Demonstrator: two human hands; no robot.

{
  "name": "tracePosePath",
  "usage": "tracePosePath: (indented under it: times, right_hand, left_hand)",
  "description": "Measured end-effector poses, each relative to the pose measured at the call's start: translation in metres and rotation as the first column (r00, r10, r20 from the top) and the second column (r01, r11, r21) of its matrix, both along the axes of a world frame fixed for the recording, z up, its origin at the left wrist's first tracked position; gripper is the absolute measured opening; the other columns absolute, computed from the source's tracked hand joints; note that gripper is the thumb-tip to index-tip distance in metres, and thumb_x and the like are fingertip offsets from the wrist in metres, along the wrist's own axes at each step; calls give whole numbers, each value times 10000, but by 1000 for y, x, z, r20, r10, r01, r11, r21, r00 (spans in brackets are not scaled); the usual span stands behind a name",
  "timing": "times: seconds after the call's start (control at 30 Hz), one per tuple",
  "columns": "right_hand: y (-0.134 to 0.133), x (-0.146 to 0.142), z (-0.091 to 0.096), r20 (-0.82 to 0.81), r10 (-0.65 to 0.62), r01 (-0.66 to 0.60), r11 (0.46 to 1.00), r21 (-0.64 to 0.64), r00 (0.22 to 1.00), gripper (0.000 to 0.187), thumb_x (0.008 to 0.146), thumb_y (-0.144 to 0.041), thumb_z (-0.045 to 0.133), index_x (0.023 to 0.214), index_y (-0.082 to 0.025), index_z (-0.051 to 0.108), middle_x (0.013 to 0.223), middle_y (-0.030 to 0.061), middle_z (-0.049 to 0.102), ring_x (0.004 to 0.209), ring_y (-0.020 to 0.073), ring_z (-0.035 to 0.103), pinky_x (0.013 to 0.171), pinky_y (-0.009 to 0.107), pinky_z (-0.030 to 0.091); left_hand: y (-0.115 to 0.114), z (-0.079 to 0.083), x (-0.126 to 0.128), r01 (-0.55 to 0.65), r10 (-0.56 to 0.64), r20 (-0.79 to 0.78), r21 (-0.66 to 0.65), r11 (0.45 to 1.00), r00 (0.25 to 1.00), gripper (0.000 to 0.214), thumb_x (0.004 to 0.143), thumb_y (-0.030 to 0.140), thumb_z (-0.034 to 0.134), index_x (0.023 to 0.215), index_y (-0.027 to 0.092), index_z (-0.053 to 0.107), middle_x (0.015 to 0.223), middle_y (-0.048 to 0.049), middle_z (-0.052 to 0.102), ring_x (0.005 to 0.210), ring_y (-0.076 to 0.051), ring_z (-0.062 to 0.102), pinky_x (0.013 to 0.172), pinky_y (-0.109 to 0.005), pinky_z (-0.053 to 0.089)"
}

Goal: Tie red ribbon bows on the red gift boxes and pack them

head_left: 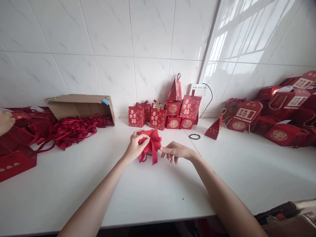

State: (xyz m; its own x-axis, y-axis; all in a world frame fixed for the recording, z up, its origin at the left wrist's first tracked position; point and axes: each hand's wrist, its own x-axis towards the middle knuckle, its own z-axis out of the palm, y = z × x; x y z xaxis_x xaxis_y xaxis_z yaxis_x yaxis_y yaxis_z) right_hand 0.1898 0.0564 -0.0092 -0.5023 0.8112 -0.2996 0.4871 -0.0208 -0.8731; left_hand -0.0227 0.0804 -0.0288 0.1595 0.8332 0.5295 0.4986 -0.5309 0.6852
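A small red gift box [154, 134] sits in the middle of the white table, with a red ribbon bow [155, 144] on it and the ribbon tails hanging toward me. My left hand [138, 142] pinches the ribbon at the left of the bow, its fingers closed around that side. Just right of the box is my right hand [174, 151], palm down, fingers apart and slightly bent. Its thumb is at or very near the bow's right edge; I cannot tell whether it touches. The left hand and ribbon hide part of the box.
Several finished red boxes [157, 119] stand against the tiled wall, below a power strip [197, 89]. A cardboard box [79, 100] lies on its side, red ribbons [71, 131] spilling out. A black ring [195, 136] and a triangular box [214, 130] lie right. Another person's hand [6, 121] shows far left.
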Motion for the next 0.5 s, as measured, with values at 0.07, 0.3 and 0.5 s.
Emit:
tracePosePath:
  times: [0.07,0.3,0.5]
  right_hand:
    - [-8,-11,2,30,-13,13,1000,19,999,613,665,-730,525,669,-120,587,562,26,569,450,102,530,416,226,441]
    - [-24,-45,-7,416,-288,69,881,468,862,532,795,-613,450,527,-165,556,540,49,597,499,136,564,595,272,448]
    - [-23,-46,-14,444,-353,27,807,591,824,417,844,-456,415,579,-175,571,613,72,620,608,167,578,576,256,389]
  left_hand:
    - [-1,0,1,-9,9,1,2,1000,1000,144,768,314,515,780,229,630,1087,-63,483,1162,-223,435,1035,-400,306]
    - [-1,0,2,-22,22,18,-12,1000,1000,130,762,302,526,785,234,634,1086,-54,488,1135,-221,454,1030,-388,321]
    - [0,0,2,-29,29,22,-14,999,999,144,758,312,527,799,232,639,1025,-52,488,1122,-219,453,1026,-375,323]
